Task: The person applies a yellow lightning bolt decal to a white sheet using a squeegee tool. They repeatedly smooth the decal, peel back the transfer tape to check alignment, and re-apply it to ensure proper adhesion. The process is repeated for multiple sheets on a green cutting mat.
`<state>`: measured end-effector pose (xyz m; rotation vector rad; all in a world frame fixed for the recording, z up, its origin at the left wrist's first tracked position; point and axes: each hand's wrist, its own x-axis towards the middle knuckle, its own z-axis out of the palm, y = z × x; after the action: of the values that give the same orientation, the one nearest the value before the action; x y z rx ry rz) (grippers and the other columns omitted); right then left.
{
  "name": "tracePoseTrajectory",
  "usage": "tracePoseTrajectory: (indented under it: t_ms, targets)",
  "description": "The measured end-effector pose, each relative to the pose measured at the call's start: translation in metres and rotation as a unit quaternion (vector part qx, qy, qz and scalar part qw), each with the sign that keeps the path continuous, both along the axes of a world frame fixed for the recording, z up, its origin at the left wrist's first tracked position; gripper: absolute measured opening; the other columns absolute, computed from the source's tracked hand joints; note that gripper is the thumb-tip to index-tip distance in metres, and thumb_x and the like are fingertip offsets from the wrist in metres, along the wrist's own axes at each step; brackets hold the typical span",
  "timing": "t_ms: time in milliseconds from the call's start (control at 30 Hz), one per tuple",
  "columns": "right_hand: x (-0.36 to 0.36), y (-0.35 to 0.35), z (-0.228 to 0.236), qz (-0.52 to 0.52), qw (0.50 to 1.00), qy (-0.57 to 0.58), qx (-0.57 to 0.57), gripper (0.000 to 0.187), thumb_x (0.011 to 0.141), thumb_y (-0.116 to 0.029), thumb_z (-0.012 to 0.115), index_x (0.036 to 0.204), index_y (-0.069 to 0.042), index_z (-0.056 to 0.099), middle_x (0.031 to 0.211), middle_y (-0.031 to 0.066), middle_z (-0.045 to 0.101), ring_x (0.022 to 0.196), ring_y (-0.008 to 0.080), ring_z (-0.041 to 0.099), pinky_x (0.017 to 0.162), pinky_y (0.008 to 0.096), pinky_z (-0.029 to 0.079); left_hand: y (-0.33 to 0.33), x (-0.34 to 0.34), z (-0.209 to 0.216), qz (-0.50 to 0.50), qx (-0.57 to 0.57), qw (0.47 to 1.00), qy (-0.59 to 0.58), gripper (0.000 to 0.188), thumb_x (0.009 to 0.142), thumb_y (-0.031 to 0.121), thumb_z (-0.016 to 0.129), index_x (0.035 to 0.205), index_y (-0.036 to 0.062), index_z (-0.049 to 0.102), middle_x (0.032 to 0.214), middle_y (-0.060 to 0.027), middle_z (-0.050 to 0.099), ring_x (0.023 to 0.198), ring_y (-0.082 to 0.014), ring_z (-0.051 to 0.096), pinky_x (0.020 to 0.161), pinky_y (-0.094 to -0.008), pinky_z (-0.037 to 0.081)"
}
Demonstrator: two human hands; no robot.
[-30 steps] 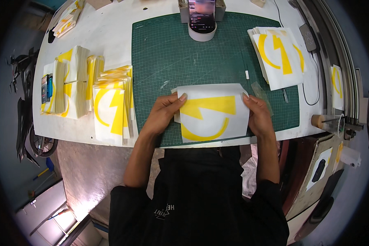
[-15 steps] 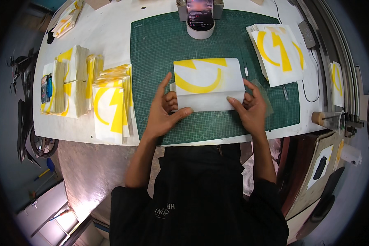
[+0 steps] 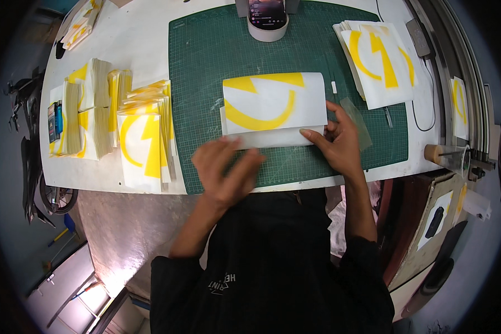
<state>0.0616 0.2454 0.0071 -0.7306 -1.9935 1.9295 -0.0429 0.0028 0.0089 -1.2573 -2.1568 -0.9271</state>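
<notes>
A white sheet [image 3: 267,94] printed in yellow lies folded on the green cutting mat [image 3: 206,55], with a plain white strip showing along its near edge. My right hand [image 3: 339,139] grips its right edge, thumb on top and fingers curled at the side. Blurred by motion, my left hand [image 3: 225,172] is just below the sheet's near left corner. Its thumb and fingers are spread, and nothing shows between them. Beyond the right hand, a thin translucent piece [image 3: 355,122] rests on the mat.
Stacks of folded yellow-and-white sheets [image 3: 142,139] stand on the left, with a small blue-and-black item [image 3: 55,119] on one. More printed sheets [image 3: 378,67] lie at the right. A phone [image 3: 267,14] sits in a round white stand [image 3: 268,33]. A clear cup [image 3: 456,158] is near the right edge.
My left hand has let go of the sheet's left side and moved nearer to me. The right hand keeps its grip. The whole view has shifted slightly.
</notes>
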Motion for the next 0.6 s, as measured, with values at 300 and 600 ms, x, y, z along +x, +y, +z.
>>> tracePoseTrajectory:
  t_ms: [300,600]
  targets:
    - [0.002,0.000,0.023,0.009,0.975,-0.102,0.195,0.070,0.080,-0.010,0.091,0.141,0.001,0.057,0.099,0.0122,0.073,0.073,0.0115,0.064,0.062,0.0278,0.050,0.021,0.013,-0.024,-0.027,-0.174,0.983,-0.052,0.044,0.088,0.016,0.082,0.131,0.0123,0.073,0.139,-0.0058,0.071,0.141,-0.0292,0.057,0.118,-0.0566,0.040]
    - [0.016,-0.022,0.014,0.134,0.848,0.047,0.511,0.029,0.082,-0.004,0.081,0.110,-0.004,0.076,0.109,0.0054,0.070,0.105,0.0271,0.063,0.091,0.0437,0.046,0.020,0.019,-0.018,-0.025,-0.157,0.986,-0.052,0.040,0.085,0.006,0.074,0.125,0.0050,0.075,0.127,-0.0091,0.075,0.126,-0.0300,0.067,0.111,-0.0505,0.049]
